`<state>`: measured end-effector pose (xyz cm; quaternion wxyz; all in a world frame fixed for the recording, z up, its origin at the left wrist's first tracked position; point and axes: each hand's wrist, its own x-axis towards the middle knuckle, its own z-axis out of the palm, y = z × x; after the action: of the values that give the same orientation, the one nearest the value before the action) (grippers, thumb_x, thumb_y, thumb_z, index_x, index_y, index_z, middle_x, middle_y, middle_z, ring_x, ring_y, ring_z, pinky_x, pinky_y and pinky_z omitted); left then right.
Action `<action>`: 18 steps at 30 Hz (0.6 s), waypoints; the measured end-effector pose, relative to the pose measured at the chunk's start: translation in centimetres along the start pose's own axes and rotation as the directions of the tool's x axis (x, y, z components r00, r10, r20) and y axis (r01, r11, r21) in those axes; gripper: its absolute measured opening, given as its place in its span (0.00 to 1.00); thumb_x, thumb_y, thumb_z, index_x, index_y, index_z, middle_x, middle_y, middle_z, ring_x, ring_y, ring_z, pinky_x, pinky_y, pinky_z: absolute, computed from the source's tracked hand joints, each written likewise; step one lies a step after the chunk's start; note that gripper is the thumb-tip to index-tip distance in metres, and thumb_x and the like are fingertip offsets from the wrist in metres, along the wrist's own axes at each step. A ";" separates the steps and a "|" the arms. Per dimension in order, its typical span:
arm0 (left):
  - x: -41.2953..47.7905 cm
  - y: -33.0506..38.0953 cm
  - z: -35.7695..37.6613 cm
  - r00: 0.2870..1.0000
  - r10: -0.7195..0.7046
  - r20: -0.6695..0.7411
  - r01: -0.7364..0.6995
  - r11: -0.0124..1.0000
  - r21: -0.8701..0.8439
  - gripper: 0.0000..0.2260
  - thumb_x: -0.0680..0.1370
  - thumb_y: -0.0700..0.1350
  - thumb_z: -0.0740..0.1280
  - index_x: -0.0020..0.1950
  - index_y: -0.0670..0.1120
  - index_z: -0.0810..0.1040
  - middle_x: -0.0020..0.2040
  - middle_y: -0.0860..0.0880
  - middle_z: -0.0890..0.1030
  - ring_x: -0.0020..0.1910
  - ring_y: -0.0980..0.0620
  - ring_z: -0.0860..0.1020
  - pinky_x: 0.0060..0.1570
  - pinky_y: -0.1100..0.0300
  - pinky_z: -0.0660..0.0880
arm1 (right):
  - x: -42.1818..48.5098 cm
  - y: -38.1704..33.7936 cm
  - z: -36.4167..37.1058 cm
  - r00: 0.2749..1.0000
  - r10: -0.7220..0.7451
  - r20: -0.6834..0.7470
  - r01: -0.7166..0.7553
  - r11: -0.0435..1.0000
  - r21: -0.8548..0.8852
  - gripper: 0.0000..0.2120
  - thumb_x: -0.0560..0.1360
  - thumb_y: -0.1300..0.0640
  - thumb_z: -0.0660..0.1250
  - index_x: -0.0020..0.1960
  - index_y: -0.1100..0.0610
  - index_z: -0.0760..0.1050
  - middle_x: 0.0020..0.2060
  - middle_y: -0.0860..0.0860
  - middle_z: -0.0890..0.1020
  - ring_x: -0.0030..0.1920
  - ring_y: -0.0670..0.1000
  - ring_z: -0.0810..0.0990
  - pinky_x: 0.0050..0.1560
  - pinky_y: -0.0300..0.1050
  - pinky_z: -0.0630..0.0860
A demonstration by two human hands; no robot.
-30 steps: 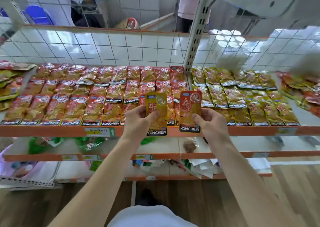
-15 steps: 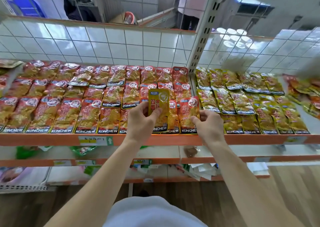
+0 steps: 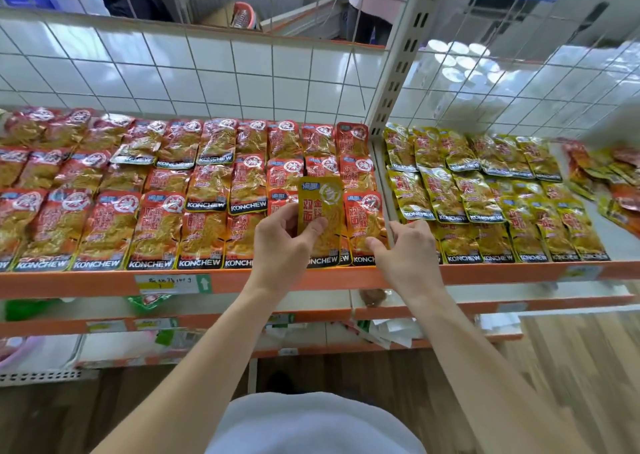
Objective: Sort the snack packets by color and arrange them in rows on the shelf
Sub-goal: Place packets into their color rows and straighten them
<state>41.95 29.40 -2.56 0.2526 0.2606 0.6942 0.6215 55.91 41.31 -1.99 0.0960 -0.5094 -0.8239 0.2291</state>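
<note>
My left hand (image 3: 282, 246) grips a yellow snack packet (image 3: 322, 208) and holds it upright above the front of the shelf (image 3: 104, 282). My right hand (image 3: 403, 249) rests on a red packet (image 3: 365, 225) lying at the right end of the front red row; thumb and fingers touch its lower right corner. Red packets (image 3: 156, 194) fill the left bay in three rows. Yellow packets (image 3: 478, 194) lie in rows in the right bay.
A white slotted upright post (image 3: 398, 83) divides the two bays. A loose mixed heap of red and yellow packets (image 3: 609, 176) lies at the far right. Wire grid backs the shelf. Lower shelves (image 3: 450, 310) hold scattered wrappers. A person stands behind the shelving.
My right hand has lowered the red packet onto the right end of the front red row. My left hand has kept hold of the yellow packet. The camera has moved closer to the shelf.
</note>
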 end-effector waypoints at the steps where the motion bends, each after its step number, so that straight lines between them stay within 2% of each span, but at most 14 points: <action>1: -0.1 0.1 0.2 1.000 0.001 0.007 -0.001 1.000 -0.007 0.08 0.77 0.42 0.74 0.49 0.56 0.81 0.45 0.54 0.86 0.45 0.53 0.83 0.47 0.58 0.81 | -0.1 0.3 -0.2 1.000 -0.003 -0.012 0.003 1.000 0.019 0.21 0.79 0.49 0.69 0.64 0.62 0.77 0.51 0.51 0.67 0.51 0.50 0.68 0.55 0.39 0.65; 5: -0.4 0.9 1.6 1.000 -0.005 0.031 0.006 0.999 -0.034 0.06 0.77 0.42 0.74 0.51 0.52 0.82 0.44 0.54 0.86 0.44 0.56 0.83 0.45 0.64 0.79 | -0.6 1.1 -1.8 0.992 -0.086 -0.096 0.096 0.990 0.106 0.22 0.80 0.51 0.66 0.72 0.57 0.72 0.59 0.53 0.73 0.62 0.52 0.71 0.60 0.40 0.66; 7: -0.6 1.6 2.7 0.999 -0.006 0.047 0.007 0.999 -0.037 0.05 0.77 0.42 0.73 0.49 0.52 0.81 0.40 0.56 0.85 0.40 0.61 0.81 0.42 0.67 0.78 | -0.8 1.6 -2.9 0.980 -0.143 -0.137 0.161 0.977 0.138 0.21 0.80 0.54 0.66 0.72 0.56 0.72 0.62 0.52 0.74 0.65 0.50 0.70 0.63 0.40 0.65; 9: -0.8 2.3 3.9 0.998 0.006 0.056 -0.005 1.000 -0.014 0.06 0.77 0.42 0.73 0.46 0.52 0.80 0.36 0.59 0.83 0.35 0.63 0.79 0.39 0.68 0.75 | -0.9 2.4 -4.0 0.968 -0.190 -0.163 0.216 0.964 0.157 0.20 0.80 0.56 0.66 0.72 0.55 0.73 0.63 0.51 0.75 0.65 0.48 0.70 0.67 0.45 0.67; 10: -0.8 2.6 4.7 0.998 0.006 0.058 -0.006 1.000 -0.003 0.06 0.77 0.42 0.74 0.45 0.52 0.80 0.36 0.58 0.83 0.36 0.61 0.80 0.39 0.66 0.76 | -0.9 2.9 -4.5 0.964 -0.200 -0.174 0.228 0.960 0.162 0.20 0.80 0.57 0.67 0.71 0.55 0.73 0.64 0.50 0.75 0.66 0.48 0.69 0.69 0.48 0.67; 12: -0.8 2.9 6.4 0.998 -0.003 0.062 0.002 1.000 0.008 0.03 0.77 0.44 0.74 0.46 0.50 0.81 0.40 0.49 0.84 0.38 0.53 0.81 0.44 0.58 0.79 | -0.8 4.4 -5.6 0.962 -0.198 -0.190 0.232 0.956 0.180 0.20 0.80 0.57 0.67 0.71 0.54 0.73 0.66 0.49 0.74 0.68 0.49 0.68 0.71 0.53 0.67; 15: -1.3 3.4 9.9 0.998 -0.023 0.052 0.022 1.000 0.005 0.05 0.76 0.45 0.75 0.48 0.45 0.83 0.44 0.41 0.84 0.38 0.47 0.79 0.44 0.51 0.77 | -0.5 7.7 -7.4 0.962 -0.194 -0.191 0.234 0.947 0.218 0.19 0.80 0.58 0.67 0.70 0.54 0.74 0.66 0.49 0.75 0.68 0.48 0.69 0.71 0.55 0.66; 16: -1.6 3.7 11.3 0.998 -0.031 0.045 0.030 0.999 0.013 0.06 0.76 0.46 0.75 0.49 0.44 0.83 0.45 0.40 0.84 0.39 0.47 0.79 0.44 0.51 0.77 | -0.4 9.0 -8.0 0.962 -0.197 -0.191 0.238 0.945 0.223 0.19 0.80 0.58 0.67 0.70 0.54 0.74 0.66 0.49 0.75 0.67 0.47 0.69 0.71 0.55 0.67; 18: -2.4 4.3 14.3 0.998 -0.034 0.047 0.033 0.999 0.009 0.05 0.76 0.45 0.75 0.49 0.45 0.83 0.44 0.42 0.84 0.40 0.49 0.80 0.42 0.57 0.77 | -0.4 11.9 -9.4 0.961 -0.196 -0.195 0.239 0.943 0.231 0.19 0.80 0.58 0.66 0.70 0.54 0.74 0.66 0.48 0.75 0.67 0.45 0.68 0.70 0.56 0.67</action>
<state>53.58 38.60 0.32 0.2783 0.2647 0.6949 0.6079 69.24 48.03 0.66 0.2544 -0.4162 -0.8282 0.2760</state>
